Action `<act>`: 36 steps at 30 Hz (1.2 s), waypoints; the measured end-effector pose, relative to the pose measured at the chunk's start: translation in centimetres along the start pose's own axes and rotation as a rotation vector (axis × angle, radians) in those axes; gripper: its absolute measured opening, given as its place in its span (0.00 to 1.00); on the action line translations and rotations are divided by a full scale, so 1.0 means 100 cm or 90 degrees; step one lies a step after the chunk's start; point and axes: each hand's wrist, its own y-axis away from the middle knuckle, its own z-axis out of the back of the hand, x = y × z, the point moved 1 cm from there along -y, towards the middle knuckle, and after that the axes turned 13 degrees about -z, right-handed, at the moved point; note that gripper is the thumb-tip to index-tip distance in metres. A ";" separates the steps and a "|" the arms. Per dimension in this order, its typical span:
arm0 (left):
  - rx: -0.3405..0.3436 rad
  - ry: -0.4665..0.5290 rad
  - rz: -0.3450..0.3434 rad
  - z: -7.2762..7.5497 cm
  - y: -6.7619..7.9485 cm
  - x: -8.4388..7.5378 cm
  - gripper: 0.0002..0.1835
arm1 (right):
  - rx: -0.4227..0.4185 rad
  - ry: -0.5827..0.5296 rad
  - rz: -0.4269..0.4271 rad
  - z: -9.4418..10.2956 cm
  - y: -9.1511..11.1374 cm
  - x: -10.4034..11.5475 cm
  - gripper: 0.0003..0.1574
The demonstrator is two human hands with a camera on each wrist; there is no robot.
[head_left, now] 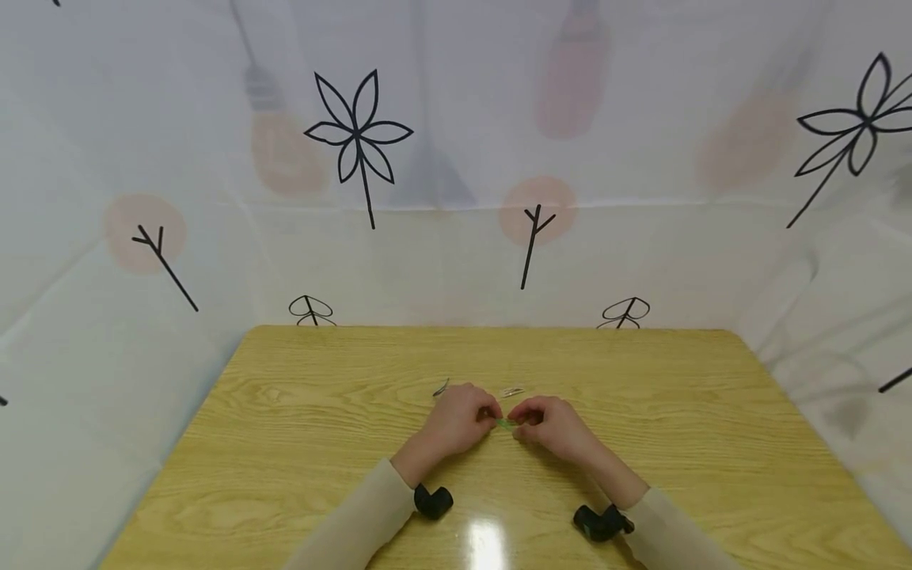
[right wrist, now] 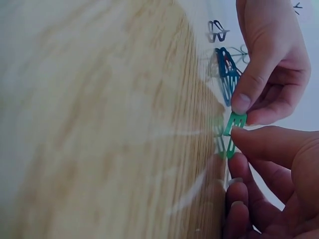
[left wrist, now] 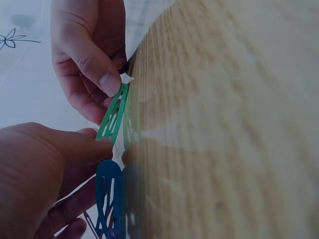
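Over the tabletop, a green snap hair clip (head_left: 506,423) stretches between both hands. My left hand (head_left: 459,419) pinches one end of it with thumb and fingers. At the opposite end, my right hand (head_left: 559,429) pinches it too. The left wrist view shows the green hair clip (left wrist: 112,115) held slightly tilted, close to the wood, with each thumb at an end. A blue snap hair clip (left wrist: 107,191) lies near the left hand. In the right wrist view the green hair clip (right wrist: 237,124) is partly covered by the thumbs.
On the wooden table (head_left: 321,412), a dark clip (head_left: 440,388) and a pale clip (head_left: 511,391) lie just beyond the hands. A small dark clip (right wrist: 217,31) shows past the blue clips (right wrist: 228,74). A patterned white cloth (head_left: 442,261) hangs behind.
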 end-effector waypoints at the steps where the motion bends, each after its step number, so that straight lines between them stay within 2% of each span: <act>1: 0.000 0.003 0.004 0.000 0.000 0.000 0.03 | 0.000 -0.001 -0.001 0.000 0.000 0.000 0.11; 9: -0.015 0.055 0.044 -0.001 0.002 0.002 0.03 | 0.013 -0.006 0.002 -0.001 0.003 0.001 0.13; 22: -0.047 0.138 0.090 0.001 0.006 0.002 0.04 | -0.007 -0.009 -0.001 0.000 0.002 0.003 0.15; 36: -0.098 0.186 0.088 -0.001 0.008 0.002 0.05 | 0.007 -0.066 -0.009 0.004 0.002 0.000 0.14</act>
